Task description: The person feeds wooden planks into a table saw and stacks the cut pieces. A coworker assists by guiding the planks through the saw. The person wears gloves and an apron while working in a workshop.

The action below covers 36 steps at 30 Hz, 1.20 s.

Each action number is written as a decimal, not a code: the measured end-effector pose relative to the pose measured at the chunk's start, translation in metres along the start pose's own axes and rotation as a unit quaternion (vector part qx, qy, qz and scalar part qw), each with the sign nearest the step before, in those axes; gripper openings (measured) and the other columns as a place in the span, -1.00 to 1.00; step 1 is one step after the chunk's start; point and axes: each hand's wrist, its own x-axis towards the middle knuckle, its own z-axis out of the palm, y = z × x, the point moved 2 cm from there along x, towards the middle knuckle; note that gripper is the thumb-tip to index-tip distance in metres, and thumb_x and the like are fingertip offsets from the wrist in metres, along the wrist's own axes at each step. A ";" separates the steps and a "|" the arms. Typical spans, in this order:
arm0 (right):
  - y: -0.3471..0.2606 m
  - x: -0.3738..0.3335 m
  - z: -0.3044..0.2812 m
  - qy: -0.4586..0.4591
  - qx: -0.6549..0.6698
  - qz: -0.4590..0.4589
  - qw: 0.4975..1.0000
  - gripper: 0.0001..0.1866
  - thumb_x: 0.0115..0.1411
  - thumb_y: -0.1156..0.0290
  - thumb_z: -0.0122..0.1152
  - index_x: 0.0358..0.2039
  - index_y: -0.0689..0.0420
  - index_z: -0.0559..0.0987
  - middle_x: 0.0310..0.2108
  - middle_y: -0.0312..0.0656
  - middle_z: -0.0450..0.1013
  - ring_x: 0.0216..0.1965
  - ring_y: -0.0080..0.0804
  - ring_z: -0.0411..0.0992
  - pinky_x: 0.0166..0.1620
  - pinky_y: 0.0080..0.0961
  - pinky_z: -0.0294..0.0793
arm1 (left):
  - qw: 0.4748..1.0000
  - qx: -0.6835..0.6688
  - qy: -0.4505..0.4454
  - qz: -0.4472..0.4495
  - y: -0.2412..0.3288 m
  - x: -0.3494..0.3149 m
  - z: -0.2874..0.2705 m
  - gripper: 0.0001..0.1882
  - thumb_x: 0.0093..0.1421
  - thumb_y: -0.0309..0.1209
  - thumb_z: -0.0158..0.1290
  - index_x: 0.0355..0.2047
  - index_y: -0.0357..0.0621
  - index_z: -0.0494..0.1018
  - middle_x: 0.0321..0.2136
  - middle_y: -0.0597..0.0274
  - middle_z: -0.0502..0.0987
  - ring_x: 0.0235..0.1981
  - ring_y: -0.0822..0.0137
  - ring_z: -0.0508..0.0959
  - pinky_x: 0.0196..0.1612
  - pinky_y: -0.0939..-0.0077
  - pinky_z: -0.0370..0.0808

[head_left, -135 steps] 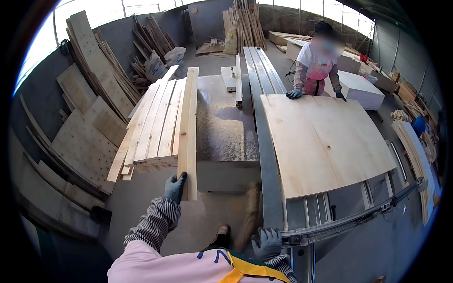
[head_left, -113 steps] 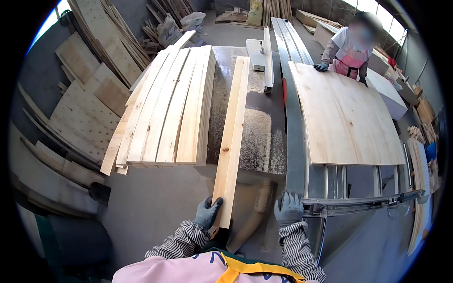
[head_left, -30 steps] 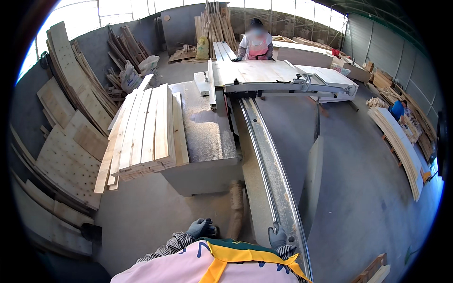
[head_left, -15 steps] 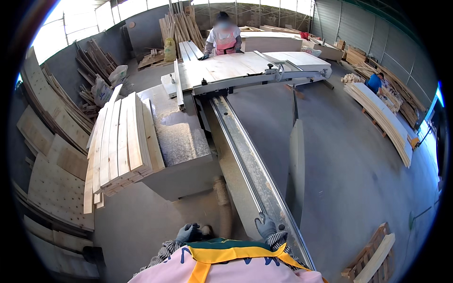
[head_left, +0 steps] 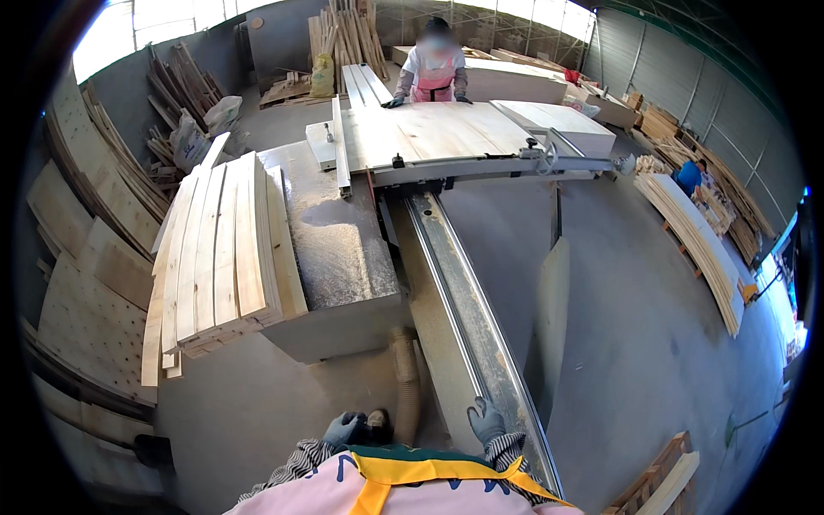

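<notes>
My right hand (head_left: pixel 487 421), in a grey-blue glove, rests at the near end of the long metal rail (head_left: pixel 463 283) of a sliding table saw. Its thumb and forefinger are apart, touching the rail's edge. Left of it, my left hand (head_left: pixel 343 427) is gloved and curled closed in front of my body; what it holds, if anything, is hidden. At the rail's far end a wide pale wood panel (head_left: pixel 429 133) lies on the saw's sliding carriage, against a metal crossbeam (head_left: pixel 481 172). A co-worker (head_left: pixel 433 73) in a pink apron stands behind it, both gloved hands on the panel.
Stacked pale boards (head_left: pixel 215 249) lie on the sawdust-strewn saw table (head_left: pixel 343 249) at left. A ribbed hose (head_left: pixel 403 369) runs down beside the saw. Long panels (head_left: pixel 695 245) are piled at right, near another person in blue (head_left: pixel 689 178). A wooden pallet (head_left: pixel 661 481) lies at lower right.
The whole view has shifted slightly, so the saw and panel appear lower and further right. The co-worker stands a bit more upright. Both my hands keep nearly the same places.
</notes>
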 end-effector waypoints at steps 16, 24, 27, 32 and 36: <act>-0.199 0.248 0.031 -0.031 -0.111 -0.195 0.974 -0.51 0.12 0.18 0.13 0.03 0.15 0.42 0.02 -0.01 0.36 0.08 -0.09 0.29 0.14 -0.33 0.26 | 0.986 -0.115 0.090 -0.080 0.012 0.019 -0.068 -0.62 0.24 -0.23 0.00 -0.10 -0.31 0.38 -0.31 0.00 0.56 -0.34 0.24 0.58 -0.22 0.42 0.54; -0.341 0.380 0.057 0.062 -0.178 -0.363 0.912 -0.47 0.08 0.23 0.16 0.06 0.17 0.37 0.05 0.02 0.32 0.10 -0.06 0.24 0.19 -0.26 0.17 | 0.971 -0.108 0.142 -0.160 0.006 0.029 -0.085 -0.58 0.21 -0.19 0.01 -0.07 -0.27 0.36 -0.27 -0.01 0.59 -0.26 0.25 0.59 -0.09 0.54 0.47; -0.382 0.410 0.071 0.072 -0.236 -0.363 0.898 -0.42 0.11 0.19 0.11 0.09 0.22 0.32 0.09 0.08 0.28 0.15 0.01 0.19 0.23 -0.21 0.12 | 0.964 -0.128 0.152 -0.178 0.038 0.025 -0.082 -0.61 0.20 -0.21 0.03 -0.10 -0.25 0.37 -0.31 -0.04 0.58 -0.32 0.19 0.60 -0.17 0.45 0.52; -0.443 0.437 0.097 0.007 -0.296 -0.302 0.906 -0.42 0.17 0.17 -0.04 0.18 0.15 0.25 0.21 0.04 0.15 0.26 0.05 0.04 0.29 -0.21 0.01 | 0.957 -0.161 0.159 -0.184 0.034 0.039 -0.094 -0.67 0.24 -0.28 -0.01 -0.09 -0.26 0.36 -0.34 -0.10 0.56 -0.35 0.09 0.60 -0.21 0.30 0.56; -0.430 0.478 0.104 -0.038 -0.373 -0.250 0.893 -0.41 0.20 0.17 -0.13 0.22 0.12 0.21 0.27 -0.01 0.06 0.29 0.01 0.00 0.30 -0.25 0.02 | 0.963 -0.139 0.146 -0.179 0.046 0.045 -0.098 -0.71 0.30 -0.35 -0.10 -0.07 -0.29 0.33 -0.30 -0.14 0.52 -0.35 0.04 0.59 -0.22 0.23 0.57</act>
